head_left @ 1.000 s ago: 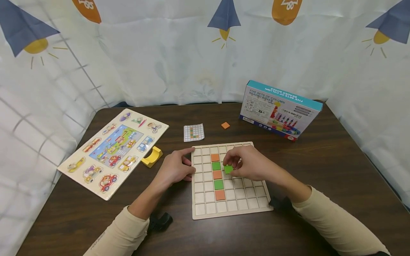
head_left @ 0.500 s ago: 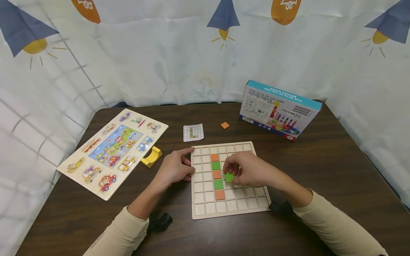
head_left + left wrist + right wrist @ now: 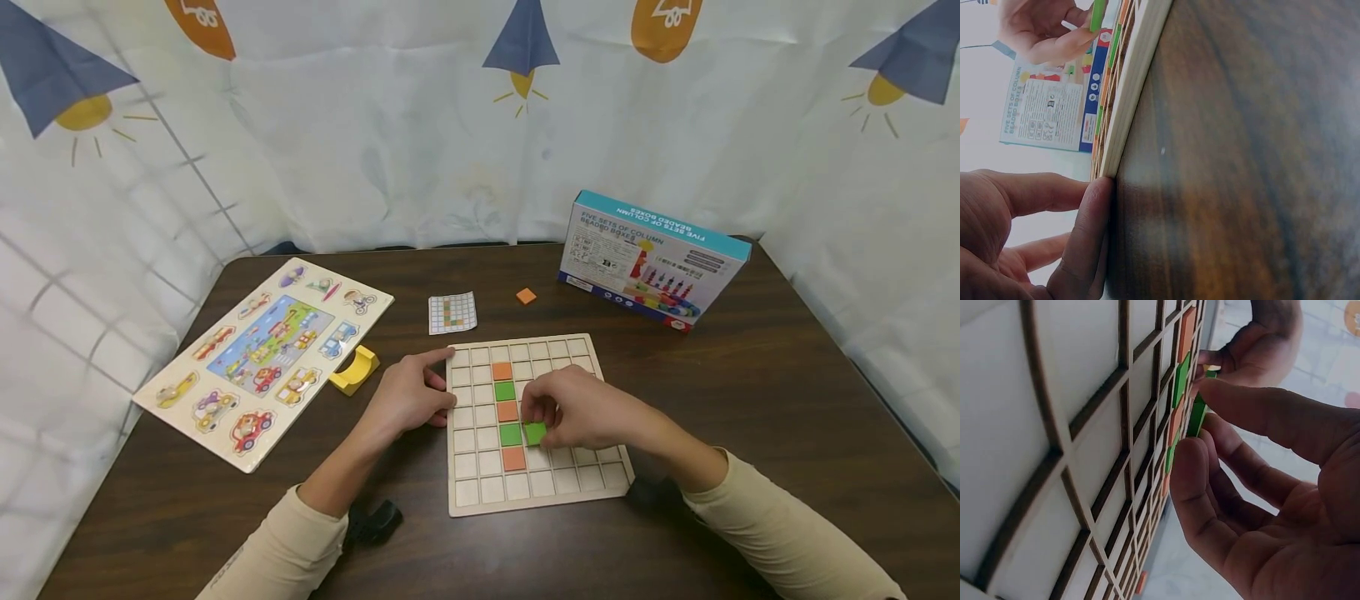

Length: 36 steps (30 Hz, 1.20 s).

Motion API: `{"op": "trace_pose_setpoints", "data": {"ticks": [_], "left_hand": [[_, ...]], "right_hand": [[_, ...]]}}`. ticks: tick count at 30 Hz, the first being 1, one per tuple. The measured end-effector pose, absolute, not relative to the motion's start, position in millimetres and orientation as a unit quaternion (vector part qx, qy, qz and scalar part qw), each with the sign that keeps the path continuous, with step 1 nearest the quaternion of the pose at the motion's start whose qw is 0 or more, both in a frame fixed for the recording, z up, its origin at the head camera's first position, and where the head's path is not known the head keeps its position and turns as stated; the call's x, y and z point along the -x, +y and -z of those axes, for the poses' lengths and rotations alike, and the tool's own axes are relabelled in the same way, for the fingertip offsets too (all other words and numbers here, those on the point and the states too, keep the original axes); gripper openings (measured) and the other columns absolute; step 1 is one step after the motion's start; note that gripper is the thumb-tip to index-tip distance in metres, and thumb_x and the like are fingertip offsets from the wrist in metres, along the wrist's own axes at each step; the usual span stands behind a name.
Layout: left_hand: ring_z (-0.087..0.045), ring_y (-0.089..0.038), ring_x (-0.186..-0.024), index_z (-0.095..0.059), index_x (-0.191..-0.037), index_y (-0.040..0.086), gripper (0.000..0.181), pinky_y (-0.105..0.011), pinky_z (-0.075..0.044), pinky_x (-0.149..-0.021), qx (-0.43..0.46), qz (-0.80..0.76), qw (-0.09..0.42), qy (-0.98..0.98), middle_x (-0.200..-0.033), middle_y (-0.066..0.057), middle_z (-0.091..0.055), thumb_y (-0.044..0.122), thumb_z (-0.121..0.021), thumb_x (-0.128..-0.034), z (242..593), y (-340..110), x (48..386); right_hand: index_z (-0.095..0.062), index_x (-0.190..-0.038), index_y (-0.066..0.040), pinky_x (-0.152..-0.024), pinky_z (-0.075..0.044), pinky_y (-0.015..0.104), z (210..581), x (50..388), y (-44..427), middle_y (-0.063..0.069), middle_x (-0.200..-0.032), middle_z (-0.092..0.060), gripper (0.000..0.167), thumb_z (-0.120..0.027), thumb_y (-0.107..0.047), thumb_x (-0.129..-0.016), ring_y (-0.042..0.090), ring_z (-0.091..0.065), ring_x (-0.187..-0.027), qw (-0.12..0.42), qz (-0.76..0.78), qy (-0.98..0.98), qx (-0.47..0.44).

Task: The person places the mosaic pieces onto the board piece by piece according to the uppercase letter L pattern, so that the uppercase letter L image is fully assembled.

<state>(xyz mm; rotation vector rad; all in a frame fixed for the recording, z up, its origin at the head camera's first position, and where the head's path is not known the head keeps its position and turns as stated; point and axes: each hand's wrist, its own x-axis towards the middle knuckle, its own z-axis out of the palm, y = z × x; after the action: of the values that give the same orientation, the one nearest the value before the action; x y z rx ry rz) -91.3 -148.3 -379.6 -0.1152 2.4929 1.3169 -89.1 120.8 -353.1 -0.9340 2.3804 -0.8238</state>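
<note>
A wooden grid board (image 3: 480, 492) lies flat, with a column of alternating orange tiles (image 3: 513, 458) and green tiles (image 3: 510, 434) set in it. My right hand (image 3: 581, 408) pinches another green tile (image 3: 535, 432) between thumb and fingers, just right of the lower green one in the column. The right wrist view shows this held green tile (image 3: 1197, 415) tilted and standing proud of the board face. On the other side, my left hand (image 3: 405, 398) touches the board's left edge with spread fingers; its fingertips (image 3: 1099, 187) meet that edge in the left wrist view.
Behind the board lie a small printed pattern card (image 3: 452, 313) and a loose orange tile (image 3: 526, 296). A toy box (image 3: 652, 262) stands at the back right. To the left, a picture puzzle board (image 3: 266, 358) lies by a yellow arched block (image 3: 356, 370).
My right hand has moved the green tile toward me, down to beside the lower green tile of the column. My left hand has stayed at the board's edge.
</note>
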Motion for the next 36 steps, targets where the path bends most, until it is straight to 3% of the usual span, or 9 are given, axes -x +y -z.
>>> {"op": "trace_pose_setpoints", "data": {"ticks": [14, 36], "left_hand": [[-0.070, -0.015, -0.056, -0.053, -0.153, 0.014, 0.075, -0.031, -0.065, -0.056, 0.043, -0.453, 0.163, 0.875, -0.096, -0.014, -0.067, -0.001, -0.075, -0.0834, 378.1, -148.4, 90.9], [-0.070, -0.015, -0.056, -0.054, -0.153, 0.015, 0.074, -0.030, -0.064, -0.056, 0.043, -0.454, 0.165, 0.875, -0.096, -0.013, -0.068, 0.000, -0.076, -0.0839, 379.8, -148.3, 91.7]], "right_hand": [[-0.072, -0.087, -0.013, -0.064, -0.052, 0.022, 357.6, 88.9, 119.4, -0.001, -0.077, -0.064, 0.024, -0.090, -0.005, -0.074, 0.007, -0.054, -0.071, 0.263, 0.293, 0.848, 0.354], [-0.070, -0.082, -0.012, -0.062, -0.050, 0.021, 362.4, 84.1, 115.5, -0.002, -0.074, -0.063, 0.024, -0.088, 0.000, -0.073, 0.005, -0.054, -0.068, 0.257, 0.292, 0.847, 0.361]]}}
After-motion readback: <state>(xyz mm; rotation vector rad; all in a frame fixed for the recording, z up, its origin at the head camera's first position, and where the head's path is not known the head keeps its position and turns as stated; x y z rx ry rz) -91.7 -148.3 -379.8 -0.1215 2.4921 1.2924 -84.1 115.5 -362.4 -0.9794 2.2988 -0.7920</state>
